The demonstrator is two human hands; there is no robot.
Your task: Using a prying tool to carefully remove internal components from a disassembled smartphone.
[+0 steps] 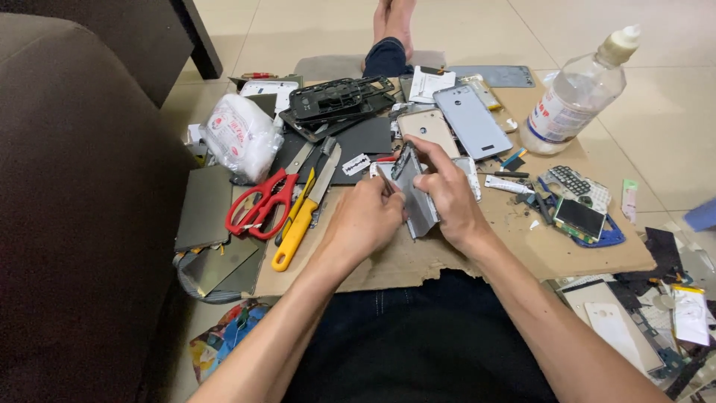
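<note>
A grey phone frame (416, 195) stands tilted on edge over the cardboard (522, 246), caught between both hands. The right hand (450, 194) wraps it from the far side, fingers curled over its top edge and thumb along its face, so the frame sits inside that grasp with its lower end sticking out below the palm. The left hand (367, 218) is closed into a loose fist against the frame's near edge; its fingertips pinch something small there, too hidden to name.

Just left of the left hand lie a yellow-handled knife (298, 224) and red scissors (261, 203), side by side and touching. A razor blade (356, 163) rests just beyond the left knuckles on a dark sheet (369, 138). Past the right hand's fingers lie a gold phone back (427, 130) and a blue-grey phone back (472, 119), near each other. A black frame (335, 101) sits farther off, beyond the dark sheet. A white bag (242, 134) lies well left of that.

Right of the right hand, a small circuit board with screen (580, 216) lies on a blue part, a keypad (570, 179) just behind it. A clear plastic bottle (578, 93) leans well off to the far right. The person's bare feet (394, 19) show at the far edge.
</note>
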